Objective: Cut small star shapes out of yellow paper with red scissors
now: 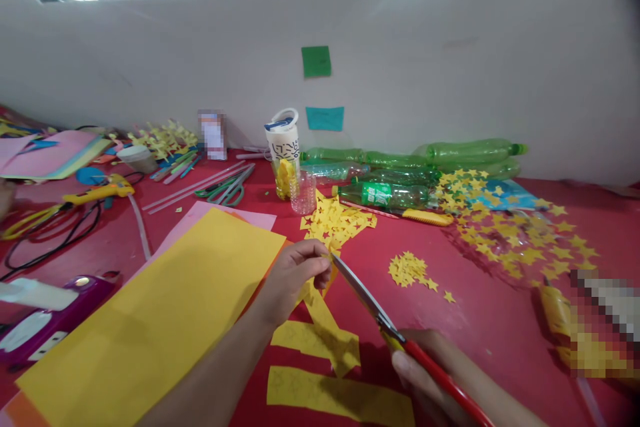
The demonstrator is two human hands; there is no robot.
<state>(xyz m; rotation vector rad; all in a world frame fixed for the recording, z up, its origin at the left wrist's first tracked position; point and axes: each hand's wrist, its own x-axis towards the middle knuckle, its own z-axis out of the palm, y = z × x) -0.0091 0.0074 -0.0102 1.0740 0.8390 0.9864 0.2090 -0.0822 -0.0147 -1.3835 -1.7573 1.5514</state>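
My right hand (425,360) grips a pair of scissors (365,293) with red handles, the long blades angled up and left. Their tips reach the fingers of my left hand (305,267), which is closed in a pinch on a small bit of yellow paper (332,251); its full shape is hidden. Below the left hand lie yellow paper strips (320,340), one crossing another, with faint star outlines. Behind it spreads a heap of yellow paper scraps (335,217) with star-shaped cutouts. Small cut yellow stars (407,269) form a pile to the right.
Yellow sheets (165,307) cover the left front, near a purple power strip (55,320) and a yellow glue gun (100,191). Green plastic bottles (390,195), a clear cup (303,193) and a white tumbler (283,140) stand or lie behind. More stars (515,233) hang at right.
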